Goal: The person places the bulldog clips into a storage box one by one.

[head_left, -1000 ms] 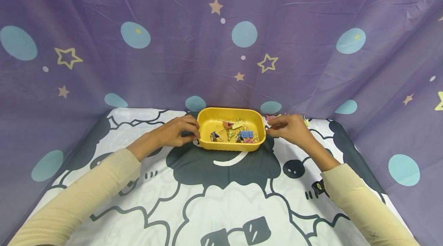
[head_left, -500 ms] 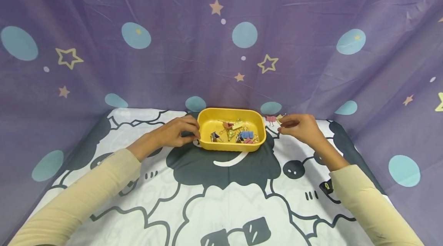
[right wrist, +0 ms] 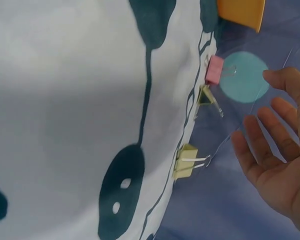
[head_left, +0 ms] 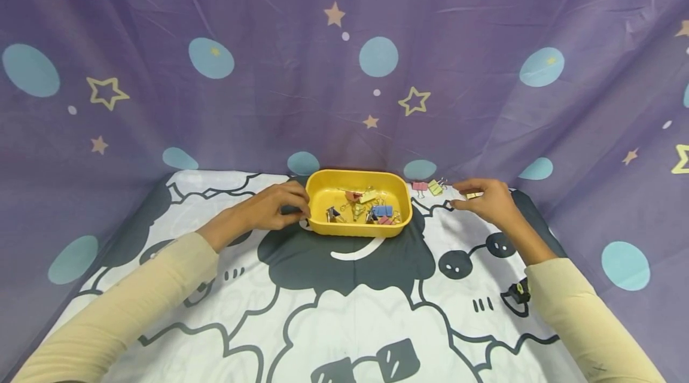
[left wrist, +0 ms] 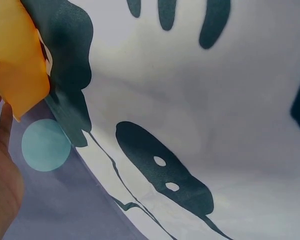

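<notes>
A yellow plastic tray point(head_left: 359, 229) stands at the far edge of the bed of printed cloth, with several binder clips inside, among them a blue clip point(head_left: 383, 210). My left hand point(head_left: 277, 204) holds the tray's left end, its fingers curled at the rim; the left wrist view shows only part of that hand point(left wrist: 5, 170). To the tray's right lie a pink binder clip point(head_left: 420, 187) and a yellow binder clip point(head_left: 435, 187). My right hand point(head_left: 488, 200) hovers with parted fingers by another yellow binder clip point(right wrist: 186, 161), holding nothing.
A purple curtain point(head_left: 269, 119) with stars and dots rises right behind the tray and clips. White cloth point(head_left: 355, 317) with a dark sheep print covers the surface in front. In the right wrist view a corner of the tray point(right wrist: 242, 12) shows at the top.
My right hand has left the tray's right end and moved rightward past the loose clips, uncovering the pink and yellow ones. My left hand and the tray stay in place.
</notes>
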The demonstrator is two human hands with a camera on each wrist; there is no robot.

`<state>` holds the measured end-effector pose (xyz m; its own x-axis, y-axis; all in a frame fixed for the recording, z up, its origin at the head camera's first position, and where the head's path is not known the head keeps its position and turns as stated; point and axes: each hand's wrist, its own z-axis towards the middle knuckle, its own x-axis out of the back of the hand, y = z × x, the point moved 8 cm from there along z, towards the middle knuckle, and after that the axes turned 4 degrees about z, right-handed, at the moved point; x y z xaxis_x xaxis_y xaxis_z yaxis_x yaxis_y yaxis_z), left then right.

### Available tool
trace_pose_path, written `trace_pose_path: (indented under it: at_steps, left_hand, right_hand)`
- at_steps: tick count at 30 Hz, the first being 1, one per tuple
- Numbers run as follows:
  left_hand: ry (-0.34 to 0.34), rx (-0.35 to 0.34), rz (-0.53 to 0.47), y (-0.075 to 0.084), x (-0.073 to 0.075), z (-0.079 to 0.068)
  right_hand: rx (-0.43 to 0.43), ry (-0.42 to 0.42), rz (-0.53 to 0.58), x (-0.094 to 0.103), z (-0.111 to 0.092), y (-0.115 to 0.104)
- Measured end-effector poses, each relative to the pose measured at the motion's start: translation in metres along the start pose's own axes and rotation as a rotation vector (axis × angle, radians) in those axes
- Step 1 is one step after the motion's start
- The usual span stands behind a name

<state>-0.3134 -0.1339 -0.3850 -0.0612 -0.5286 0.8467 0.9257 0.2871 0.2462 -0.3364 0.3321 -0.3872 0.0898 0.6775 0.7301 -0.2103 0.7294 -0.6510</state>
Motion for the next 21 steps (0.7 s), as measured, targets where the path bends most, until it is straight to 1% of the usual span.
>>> trace_pose_path:
  at_steps: [4, 8, 14, 21]
  left_hand:
    - [0.001, 0.002, -0.004, -0.001, 0.0, -0.001]
    - [0.005, -0.002, -0.002, -0.001, -0.001, -0.002]
    - [0.014, -0.011, 0.0, 0.0, -0.002, -0.003]
    - [0.002, -0.002, 0.003, 0.0, -0.001, -0.001]
  right_hand:
    - [-0.008, 0.004, -0.022, 0.004, 0.001, 0.009]
    - [-0.015, 0.017, -0.008, 0.007, 0.002, 0.017]
    - [-0.022, 0.048, -0.022, 0.013, 0.003, 0.029]
    - [-0.023, 0.052, -0.025, 0.014, 0.004, 0.041]
